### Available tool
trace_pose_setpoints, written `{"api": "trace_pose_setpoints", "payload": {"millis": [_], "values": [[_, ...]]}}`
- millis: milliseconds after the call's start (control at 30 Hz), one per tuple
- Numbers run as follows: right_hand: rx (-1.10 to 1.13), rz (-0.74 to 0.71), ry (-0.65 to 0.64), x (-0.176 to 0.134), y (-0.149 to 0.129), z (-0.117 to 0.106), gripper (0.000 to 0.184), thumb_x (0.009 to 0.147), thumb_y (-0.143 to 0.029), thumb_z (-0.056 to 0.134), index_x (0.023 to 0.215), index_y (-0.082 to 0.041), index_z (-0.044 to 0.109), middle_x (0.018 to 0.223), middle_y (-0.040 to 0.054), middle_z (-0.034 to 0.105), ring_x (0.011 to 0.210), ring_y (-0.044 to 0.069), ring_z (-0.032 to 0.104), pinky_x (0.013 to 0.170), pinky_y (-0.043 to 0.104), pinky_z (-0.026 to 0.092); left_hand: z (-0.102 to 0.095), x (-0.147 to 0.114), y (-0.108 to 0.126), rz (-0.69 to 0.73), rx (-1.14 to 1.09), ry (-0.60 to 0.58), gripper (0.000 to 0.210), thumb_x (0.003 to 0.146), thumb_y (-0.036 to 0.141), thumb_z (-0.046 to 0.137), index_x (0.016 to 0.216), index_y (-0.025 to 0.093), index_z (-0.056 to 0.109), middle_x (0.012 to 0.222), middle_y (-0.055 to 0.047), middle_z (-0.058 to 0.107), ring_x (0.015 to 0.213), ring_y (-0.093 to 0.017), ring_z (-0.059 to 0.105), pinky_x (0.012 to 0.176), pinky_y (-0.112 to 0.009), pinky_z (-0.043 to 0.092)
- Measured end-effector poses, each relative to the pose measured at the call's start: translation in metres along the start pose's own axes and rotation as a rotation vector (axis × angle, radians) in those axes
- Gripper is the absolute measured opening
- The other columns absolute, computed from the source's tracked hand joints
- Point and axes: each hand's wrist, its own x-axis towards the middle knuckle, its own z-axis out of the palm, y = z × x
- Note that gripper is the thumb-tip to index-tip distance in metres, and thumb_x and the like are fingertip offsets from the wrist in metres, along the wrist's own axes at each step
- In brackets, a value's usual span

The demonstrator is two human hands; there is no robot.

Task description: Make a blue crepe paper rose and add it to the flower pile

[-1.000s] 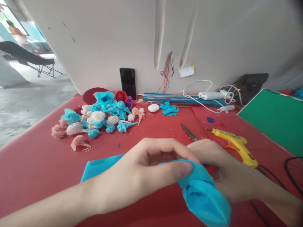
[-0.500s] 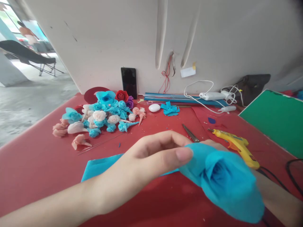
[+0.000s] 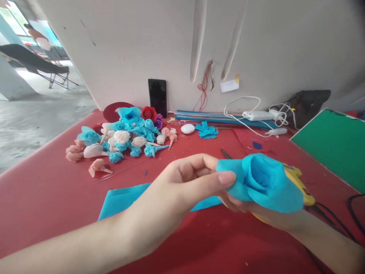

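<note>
A blue crepe paper flower (image 3: 265,180), with a rolled centre and wide outer petals, is held up over the table. My left hand (image 3: 196,179) pinches a petal at the flower's left edge between thumb and fingers. Below and behind the bloom is my right hand (image 3: 268,215), closed around its base, with most of the fingers hidden by the petals. A folded sheet of blue crepe paper (image 3: 122,198) lies beneath my left hand. Partly covered by the flower are a yellow glue gun (image 3: 308,196) and the dark tip of a tool (image 3: 225,153).
A pile of blue, white and pink paper flowers (image 3: 122,137) sits at the back left of the red table (image 3: 51,198). Along the wall are a phone (image 3: 157,98), blue paper strips (image 3: 206,130) and a white power strip (image 3: 258,115). A green board (image 3: 330,148) leans at right.
The flower has risen and tipped, so its outer petals now spread more level. My right hand has come more into view beneath it. My left hand keeps its pinch on the petal.
</note>
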Motion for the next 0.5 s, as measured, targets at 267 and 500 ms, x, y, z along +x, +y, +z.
{"api": "trace_pose_setpoints", "payload": {"millis": [267, 500], "values": [[0.354, 0.031, 0.049, -0.01, 0.022, 0.005, 0.01, 0.08, -0.029, 0.061, 0.081, -0.019, 0.059, 0.062, -0.0025, 0.046, 0.055, 0.007, 0.044, 0.05, 0.016, 0.04, -0.001, -0.002, 0.002, -0.031, 0.082, 0.09, 0.013, 0.087, 0.026, 0.06, 0.081, 0.015, 0.058, 0.069, 0.002, 0.065, 0.071, -0.01, 0.062, 0.082, -0.028, 0.05], [0.308, 0.043, 0.043, -0.019, 0.038, 0.006, 0.016, 0.09, -0.035, 0.056, 0.103, -0.029, 0.063, 0.093, 0.001, 0.061, 0.085, 0.012, 0.059, 0.077, 0.024, 0.052, -0.001, -0.002, 0.004, -0.007, 0.103, 0.111, 0.014, 0.087, 0.025, 0.058, 0.079, 0.014, 0.06, 0.072, 0.001, 0.066, 0.073, -0.01, 0.062, 0.079, -0.023, 0.05]]}}
